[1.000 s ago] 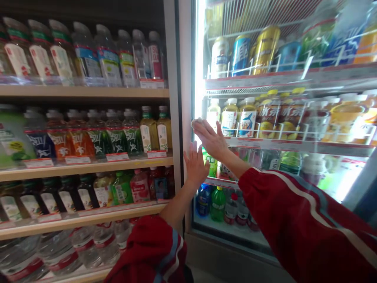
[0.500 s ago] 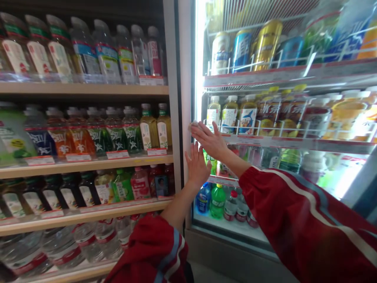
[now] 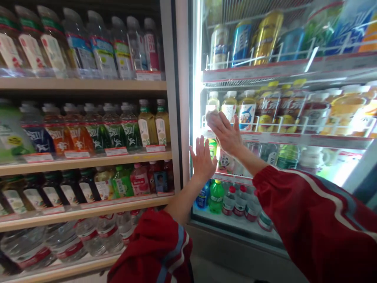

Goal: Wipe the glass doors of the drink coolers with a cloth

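A crumpled whitish cloth (image 3: 212, 116) is pressed under the fingertips of my right hand (image 3: 228, 133), which lies against the glass door (image 3: 250, 165) of the lit drinks fridge with its thumb apart. My left hand (image 3: 204, 159) is lower and to the left, fingers stretched upward and palm toward the glass near the door's left edge. It holds nothing. Behind my right hand, through the glass, stand bottles with white caps (image 3: 230, 106) on a wire-fronted shelf. The cloth's far side is hidden.
Left of the fridge, an open shelf unit (image 3: 88, 84) holds rows of bottled drinks. A pale upright frame (image 3: 183, 78) separates the two. Inside the fridge are cans (image 3: 268, 37) above and a green bottle (image 3: 216, 196) below. The fridge's dark base (image 3: 229, 247) runs along the bottom.
My right hand has moved right with the cloth, from the door's left edge onto the glass in front of the bottles. My left hand has shifted slightly right, still spread.
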`<action>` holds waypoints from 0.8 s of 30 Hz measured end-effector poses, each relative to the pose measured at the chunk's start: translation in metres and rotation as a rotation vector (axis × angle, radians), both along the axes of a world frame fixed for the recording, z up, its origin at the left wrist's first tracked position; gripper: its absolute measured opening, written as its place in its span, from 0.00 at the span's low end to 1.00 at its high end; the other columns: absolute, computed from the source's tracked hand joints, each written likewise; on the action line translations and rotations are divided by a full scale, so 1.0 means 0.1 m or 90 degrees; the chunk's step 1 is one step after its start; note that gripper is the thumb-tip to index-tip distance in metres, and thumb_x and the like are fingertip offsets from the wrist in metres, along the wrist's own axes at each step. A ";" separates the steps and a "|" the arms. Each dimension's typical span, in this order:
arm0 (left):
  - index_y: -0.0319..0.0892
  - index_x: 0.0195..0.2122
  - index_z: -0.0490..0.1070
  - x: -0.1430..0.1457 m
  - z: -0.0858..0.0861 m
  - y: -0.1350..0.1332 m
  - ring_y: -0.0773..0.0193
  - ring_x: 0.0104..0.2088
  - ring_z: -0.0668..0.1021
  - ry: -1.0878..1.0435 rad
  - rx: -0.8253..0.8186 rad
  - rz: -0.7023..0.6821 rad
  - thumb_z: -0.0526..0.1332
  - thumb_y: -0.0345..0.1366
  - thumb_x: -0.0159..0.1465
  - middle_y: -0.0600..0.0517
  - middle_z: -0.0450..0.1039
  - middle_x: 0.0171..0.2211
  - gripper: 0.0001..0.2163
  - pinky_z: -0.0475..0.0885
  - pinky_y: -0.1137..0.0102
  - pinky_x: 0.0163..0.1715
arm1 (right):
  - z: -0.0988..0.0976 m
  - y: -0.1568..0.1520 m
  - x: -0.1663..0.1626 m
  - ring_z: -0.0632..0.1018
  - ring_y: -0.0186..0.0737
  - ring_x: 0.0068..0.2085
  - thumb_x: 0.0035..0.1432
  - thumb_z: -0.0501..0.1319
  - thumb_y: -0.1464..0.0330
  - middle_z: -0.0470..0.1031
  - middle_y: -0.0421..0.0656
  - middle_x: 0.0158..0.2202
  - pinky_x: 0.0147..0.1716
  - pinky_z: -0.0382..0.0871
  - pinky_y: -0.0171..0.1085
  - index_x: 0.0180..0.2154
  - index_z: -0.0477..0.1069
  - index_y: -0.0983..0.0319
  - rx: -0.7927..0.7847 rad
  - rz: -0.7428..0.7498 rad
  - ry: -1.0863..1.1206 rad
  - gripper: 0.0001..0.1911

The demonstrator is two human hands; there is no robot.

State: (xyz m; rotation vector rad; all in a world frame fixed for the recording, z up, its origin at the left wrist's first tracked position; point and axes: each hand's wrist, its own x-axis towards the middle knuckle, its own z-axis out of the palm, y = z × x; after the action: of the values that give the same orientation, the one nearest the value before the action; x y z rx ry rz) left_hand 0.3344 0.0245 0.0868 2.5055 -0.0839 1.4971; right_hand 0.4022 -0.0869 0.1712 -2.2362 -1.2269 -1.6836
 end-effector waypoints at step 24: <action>0.35 0.63 0.53 0.02 -0.03 -0.25 0.51 0.67 0.49 0.054 0.057 -0.003 0.55 0.37 0.61 0.38 0.48 0.67 0.29 0.47 0.46 0.63 | -0.01 -0.72 -0.02 0.55 0.51 0.66 0.61 0.50 0.68 0.60 0.45 0.64 0.62 0.41 0.64 0.57 0.65 0.57 0.106 -0.097 -0.009 0.22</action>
State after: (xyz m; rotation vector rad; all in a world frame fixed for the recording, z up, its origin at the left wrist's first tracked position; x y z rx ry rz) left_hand 0.3362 -0.0004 0.0839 2.6335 -0.1464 1.4122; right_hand 0.4002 -0.1594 0.1701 -2.2708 -0.9010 -1.7828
